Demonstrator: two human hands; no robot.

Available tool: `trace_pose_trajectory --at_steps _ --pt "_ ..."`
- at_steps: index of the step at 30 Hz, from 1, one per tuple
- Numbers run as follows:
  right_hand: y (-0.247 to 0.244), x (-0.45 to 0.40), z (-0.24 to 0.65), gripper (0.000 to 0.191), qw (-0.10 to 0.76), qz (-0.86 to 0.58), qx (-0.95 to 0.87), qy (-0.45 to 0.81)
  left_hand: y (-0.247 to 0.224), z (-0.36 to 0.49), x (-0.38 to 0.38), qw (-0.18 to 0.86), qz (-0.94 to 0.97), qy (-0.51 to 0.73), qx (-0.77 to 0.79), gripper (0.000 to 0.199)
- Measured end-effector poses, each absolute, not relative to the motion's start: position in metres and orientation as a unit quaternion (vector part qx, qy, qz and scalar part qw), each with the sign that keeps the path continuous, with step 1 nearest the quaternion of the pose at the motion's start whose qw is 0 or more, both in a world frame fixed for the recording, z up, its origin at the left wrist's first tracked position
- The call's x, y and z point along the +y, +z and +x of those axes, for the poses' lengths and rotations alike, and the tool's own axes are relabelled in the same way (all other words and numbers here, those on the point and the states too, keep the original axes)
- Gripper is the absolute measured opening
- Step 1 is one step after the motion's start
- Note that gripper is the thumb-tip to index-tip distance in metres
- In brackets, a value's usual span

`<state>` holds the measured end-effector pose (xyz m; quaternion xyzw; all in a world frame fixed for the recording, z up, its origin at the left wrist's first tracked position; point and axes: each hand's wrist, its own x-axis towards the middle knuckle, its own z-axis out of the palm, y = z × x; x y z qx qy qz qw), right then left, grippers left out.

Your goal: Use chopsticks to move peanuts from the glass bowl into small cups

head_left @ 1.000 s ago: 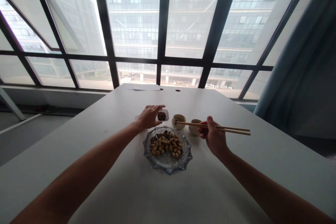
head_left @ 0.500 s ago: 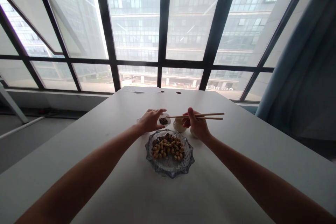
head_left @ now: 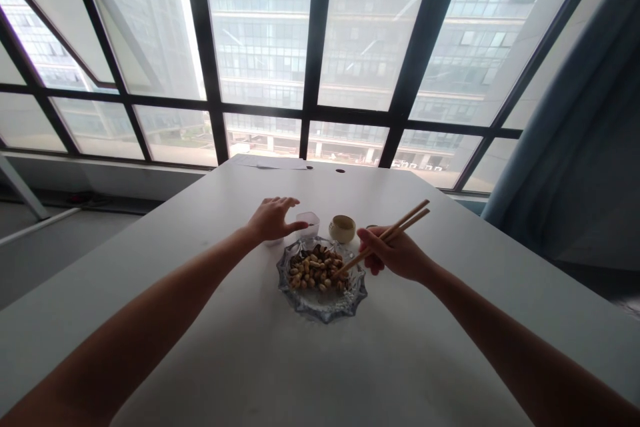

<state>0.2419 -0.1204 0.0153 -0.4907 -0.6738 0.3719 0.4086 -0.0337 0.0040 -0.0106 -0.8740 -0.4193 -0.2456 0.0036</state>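
Observation:
My right hand (head_left: pixel 393 251) is closed round a pair of wooden chopsticks (head_left: pixel 407 217), whose tips reach down into the nuts. Those nuts (head_left: pixel 315 268), tan and in the shell like peanuts, lie with darker bits in a scalloped clear glass dish (head_left: pixel 325 315). My left hand (head_left: pixel 274 219) is open, thumb and fingers apart, just left of a small translucent cup (head_left: pixel 307 223). Whether the thumb touches that cup I cannot tell. Beyond the dish sits a small cream bowl (head_left: pixel 343 229). Another pale container (head_left: pixel 275 241) is mostly hidden under my left hand.
The white table (head_left: pixel 320 373) runs away to a wall of dark-framed windows (head_left: pixel 310 33). Papers (head_left: pixel 270 162) lie at its far edge beside a dark round hole (head_left: pixel 340 171). A blue curtain (head_left: pixel 540 127) hangs on the right. Behind my right hand shows the rim of another small container (head_left: pixel 372 227).
The chopsticks have swung from the small translucent cup down into the nuts as my right hand moved right and nearer. My left hand has moved left, off the cup, which now stands upright.

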Motion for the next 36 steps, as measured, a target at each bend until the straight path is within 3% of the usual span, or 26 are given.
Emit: trace_pose_trajectory --at_steps 7,18,36 --pt "0.005 -0.109 0.231 0.057 0.525 -0.474 -0.624 0.332 -0.048 -0.069 -0.002 -0.023 -0.812 -0.366 -0.454 0.061" --pt "0.032 -0.134 0.243 0.049 0.38 -0.475 -0.714 0.345 -0.079 -0.074 0.0 -0.122 -0.773 -0.419 -0.461 0.073" --pt "0.03 -0.134 0.24 0.047 0.361 -0.468 -0.741 0.318 -0.08 -0.074 -0.003 -0.124 -0.777 -0.393 -0.475 0.073"
